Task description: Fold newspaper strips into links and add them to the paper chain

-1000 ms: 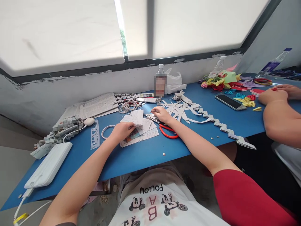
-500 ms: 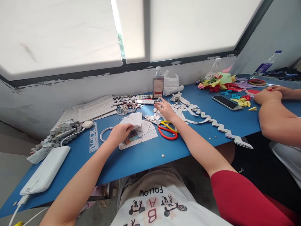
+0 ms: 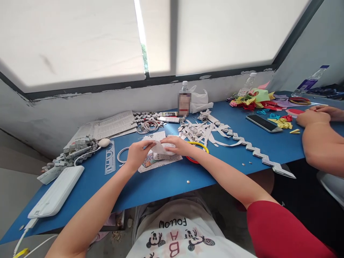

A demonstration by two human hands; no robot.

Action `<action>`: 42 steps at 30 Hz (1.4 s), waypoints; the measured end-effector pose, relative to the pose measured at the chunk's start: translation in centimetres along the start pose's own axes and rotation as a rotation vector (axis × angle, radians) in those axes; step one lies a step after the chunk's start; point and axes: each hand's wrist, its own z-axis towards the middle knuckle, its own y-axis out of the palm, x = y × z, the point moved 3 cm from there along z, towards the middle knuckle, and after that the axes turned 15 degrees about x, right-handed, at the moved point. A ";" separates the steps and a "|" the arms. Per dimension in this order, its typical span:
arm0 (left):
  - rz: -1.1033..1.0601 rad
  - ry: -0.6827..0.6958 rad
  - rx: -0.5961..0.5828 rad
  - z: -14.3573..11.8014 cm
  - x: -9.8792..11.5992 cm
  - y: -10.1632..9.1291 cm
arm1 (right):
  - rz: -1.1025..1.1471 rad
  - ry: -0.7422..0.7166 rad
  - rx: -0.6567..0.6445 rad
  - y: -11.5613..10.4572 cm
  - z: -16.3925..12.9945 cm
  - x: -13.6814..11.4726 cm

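My left hand [image 3: 137,153] pinches a small piece of newspaper [image 3: 158,147] between thumb and fingers, over the blue table. From the right, my right hand [image 3: 177,146] has its fingers closed on the same piece. Below them lies a small stack of cut newspaper [image 3: 153,166], one sheet with a coloured picture. Scissors with yellow and red handles [image 3: 205,146] lie beside my right wrist, partly hidden by it. Behind my right hand is a heap of paper strips [image 3: 199,131]. A white ring [image 3: 119,154] sits left of my left hand.
A clear ruler [image 3: 110,157], a white power bank [image 3: 56,191] with a cable and a folded-paper bundle [image 3: 72,152] lie left. A bottle [image 3: 184,100] stands at the wall. A zigzag paper chain [image 3: 251,147] and a phone [image 3: 264,123] lie right, near another person's hands [image 3: 317,116].
My right hand has come back from the strip heap, down and left, to the paper in my left hand. It now covers part of the scissors. The view has shifted slightly.
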 end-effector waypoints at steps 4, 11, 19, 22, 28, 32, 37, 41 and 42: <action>-0.115 -0.061 0.138 0.0 0.4 -0.4 | 0.057 0.100 0.074 -0.6 -0.3 0.4; -0.092 -0.126 0.085 0.5 1.0 -1.4 | -0.069 0.025 0.209 -1.3 -0.6 -0.7; -0.294 -0.353 -0.304 1.7 0.0 -1.6 | -0.365 -0.318 0.307 -1.0 -1.4 -3.2; -0.268 -0.468 -0.402 1.3 -1.1 -0.4 | -0.390 -0.415 0.282 -0.1 -1.7 -3.9; -0.247 -0.405 -0.501 0.4 -0.7 0.6 | -0.277 -0.377 0.223 0.5 -2.0 -4.4; -0.281 -0.386 -0.511 0.4 -0.2 0.2 | 0.020 -0.285 0.125 -0.1 -1.9 -4.6; -0.296 -0.372 -0.625 0.4 0.0 -0.1 | 0.177 0.071 0.032 -0.5 -1.4 -3.3; -0.277 -0.355 -0.656 0.5 0.4 -0.6 | 0.193 0.254 -0.106 -0.2 -1.3 -2.9; -0.259 -0.358 -0.659 0.6 0.5 -0.8 | 0.208 0.285 -0.117 -0.3 -1.3 -2.9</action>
